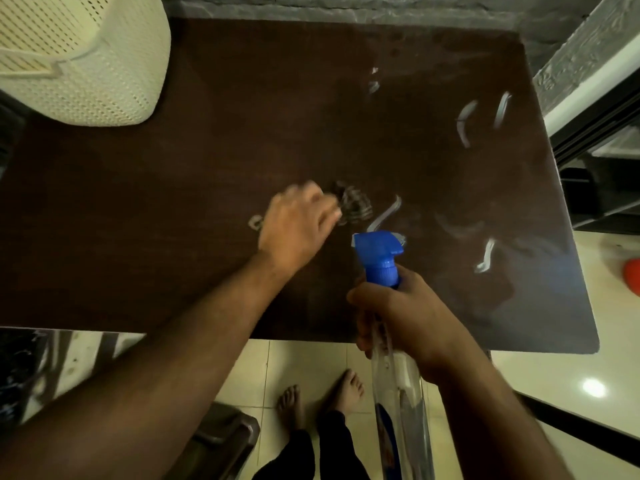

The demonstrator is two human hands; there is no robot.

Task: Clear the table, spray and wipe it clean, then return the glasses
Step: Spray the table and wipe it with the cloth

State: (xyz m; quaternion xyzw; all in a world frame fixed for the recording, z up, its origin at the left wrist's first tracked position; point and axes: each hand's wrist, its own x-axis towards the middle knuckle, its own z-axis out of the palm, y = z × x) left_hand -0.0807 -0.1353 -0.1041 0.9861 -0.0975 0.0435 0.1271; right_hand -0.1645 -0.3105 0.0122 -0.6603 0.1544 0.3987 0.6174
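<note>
The dark brown table [173, 202] fills the head view. My right hand [398, 317] grips a clear spray bottle [401, 393] by its neck, and its blue nozzle [377, 254] points out over the table. My left hand [294, 230] is blurred above the table's middle, with its fingertips at a ribbed clear glass [355, 204]. Whether the fingers hold that glass cannot be made out. More clear glasses show only as pale highlights: two at the far right [465, 121] and one nearer the right edge [485, 256].
A white perforated basket [76, 53] stands on the table's far left corner. A stone-look wall runs behind the table. On the tiled floor are my bare feet [322, 396], a dark seat [221, 441] at lower left and an orange object [632, 275] at right.
</note>
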